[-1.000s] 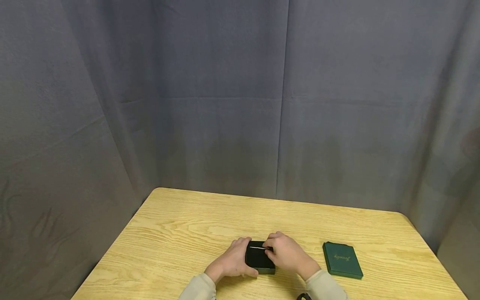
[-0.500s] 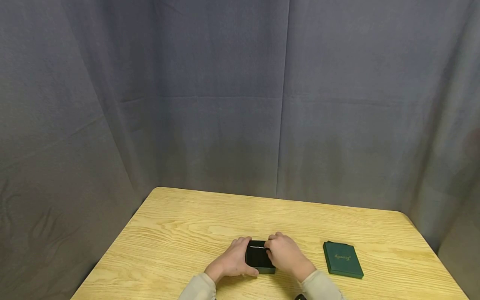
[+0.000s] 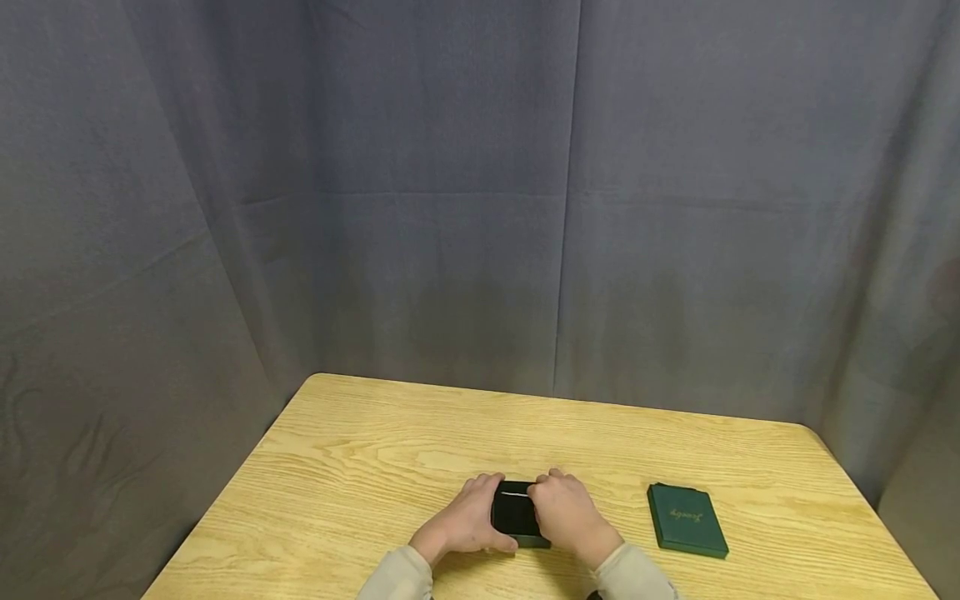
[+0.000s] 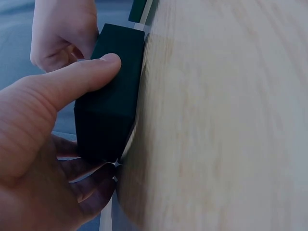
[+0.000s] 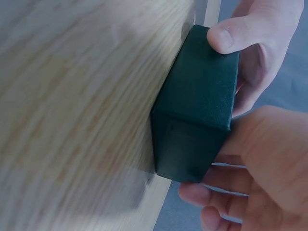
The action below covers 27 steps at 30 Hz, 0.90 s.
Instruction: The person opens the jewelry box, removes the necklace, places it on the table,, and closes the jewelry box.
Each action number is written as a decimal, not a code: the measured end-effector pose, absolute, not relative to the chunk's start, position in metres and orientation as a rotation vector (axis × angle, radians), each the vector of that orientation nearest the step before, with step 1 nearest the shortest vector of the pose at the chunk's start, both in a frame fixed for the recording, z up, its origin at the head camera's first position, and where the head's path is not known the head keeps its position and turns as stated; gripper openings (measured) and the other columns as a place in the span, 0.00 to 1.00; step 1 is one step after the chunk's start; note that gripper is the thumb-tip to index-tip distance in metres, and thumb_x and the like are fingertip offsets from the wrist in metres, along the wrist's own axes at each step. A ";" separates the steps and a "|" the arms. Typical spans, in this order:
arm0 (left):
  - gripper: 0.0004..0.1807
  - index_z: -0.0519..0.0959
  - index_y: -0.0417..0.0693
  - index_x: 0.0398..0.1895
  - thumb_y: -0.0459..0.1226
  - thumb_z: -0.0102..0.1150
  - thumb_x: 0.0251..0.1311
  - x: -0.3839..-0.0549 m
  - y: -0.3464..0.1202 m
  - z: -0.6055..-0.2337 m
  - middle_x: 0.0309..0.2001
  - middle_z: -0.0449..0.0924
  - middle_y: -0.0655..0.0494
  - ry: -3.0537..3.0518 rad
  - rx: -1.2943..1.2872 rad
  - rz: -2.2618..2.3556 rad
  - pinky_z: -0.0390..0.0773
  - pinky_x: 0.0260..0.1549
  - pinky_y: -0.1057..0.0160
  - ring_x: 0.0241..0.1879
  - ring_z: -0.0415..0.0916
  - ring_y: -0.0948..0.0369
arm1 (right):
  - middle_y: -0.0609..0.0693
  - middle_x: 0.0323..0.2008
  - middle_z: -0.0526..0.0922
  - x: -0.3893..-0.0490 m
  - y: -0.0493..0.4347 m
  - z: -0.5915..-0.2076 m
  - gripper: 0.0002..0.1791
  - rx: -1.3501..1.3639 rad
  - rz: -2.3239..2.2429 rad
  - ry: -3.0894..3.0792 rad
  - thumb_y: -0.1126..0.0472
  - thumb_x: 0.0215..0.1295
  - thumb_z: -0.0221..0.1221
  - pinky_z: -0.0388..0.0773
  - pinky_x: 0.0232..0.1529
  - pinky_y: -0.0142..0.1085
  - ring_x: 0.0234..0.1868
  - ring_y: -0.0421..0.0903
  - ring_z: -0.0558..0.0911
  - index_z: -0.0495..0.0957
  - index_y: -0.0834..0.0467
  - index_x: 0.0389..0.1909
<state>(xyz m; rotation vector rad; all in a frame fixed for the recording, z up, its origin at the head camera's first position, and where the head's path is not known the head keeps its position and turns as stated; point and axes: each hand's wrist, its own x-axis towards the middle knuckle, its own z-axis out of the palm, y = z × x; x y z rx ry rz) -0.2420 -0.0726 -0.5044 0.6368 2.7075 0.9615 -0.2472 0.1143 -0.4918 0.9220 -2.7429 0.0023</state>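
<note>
A small dark green box (image 3: 532, 542) with a black pad (image 3: 514, 515) inside sits on the table. Across the far part of the pad lies a thin silvery strand (image 3: 515, 494), perhaps a chain. My left hand (image 3: 468, 518) grips the box from the left, its thumb (image 4: 91, 72) pressed on the near wall and its fingers at the far side. Over the right edge of the box my right hand (image 3: 567, 512) has its fingers bent; thumb and index tips are hidden. In the right wrist view other fingers of the right hand (image 5: 269, 163) curve loosely by the box's end wall (image 5: 187, 147).
A flat green lid (image 3: 687, 520) with gold script lies on the table to the right of the hands. The wooden table (image 3: 360, 467) stands against grey curtains (image 3: 442, 250) at the back and sides.
My right hand has shifted slightly left and its fingertips, seen at the strand a second ago, are now hidden. The left hand and the box have stayed in place.
</note>
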 end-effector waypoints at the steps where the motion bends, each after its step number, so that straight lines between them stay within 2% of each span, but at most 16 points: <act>1: 0.54 0.58 0.38 0.68 0.50 0.75 0.39 -0.242 -0.072 -0.504 0.59 0.66 0.50 2.709 0.636 0.959 0.68 0.52 0.54 0.54 0.63 0.55 | 0.48 0.25 0.80 -0.247 0.114 -0.492 0.01 0.923 0.016 -2.752 0.66 0.52 0.66 0.77 0.29 0.39 0.27 0.45 0.76 0.83 0.59 0.27; 12: 0.54 0.58 0.38 0.68 0.51 0.75 0.40 -0.244 -0.073 -0.506 0.59 0.66 0.50 2.717 0.636 0.935 0.68 0.52 0.55 0.54 0.62 0.56 | 0.51 0.29 0.80 -0.247 0.119 -0.489 0.04 1.000 0.286 -2.846 0.69 0.55 0.62 0.78 0.33 0.38 0.31 0.46 0.77 0.81 0.62 0.33; 21: 0.54 0.59 0.38 0.68 0.54 0.73 0.41 -0.243 -0.071 -0.504 0.59 0.66 0.49 2.752 0.617 0.892 0.70 0.50 0.55 0.52 0.64 0.57 | 0.54 0.36 0.81 -0.251 0.124 -0.491 0.11 1.034 0.372 -2.857 0.68 0.57 0.62 0.78 0.38 0.41 0.36 0.48 0.78 0.79 0.64 0.41; 27: 0.54 0.59 0.38 0.67 0.54 0.73 0.41 -0.242 -0.070 -0.503 0.58 0.66 0.49 2.774 0.630 0.867 0.70 0.49 0.57 0.51 0.64 0.57 | 0.53 0.37 0.81 -0.251 0.125 -0.490 0.12 1.031 0.405 -2.845 0.66 0.58 0.62 0.77 0.38 0.41 0.37 0.47 0.77 0.79 0.64 0.43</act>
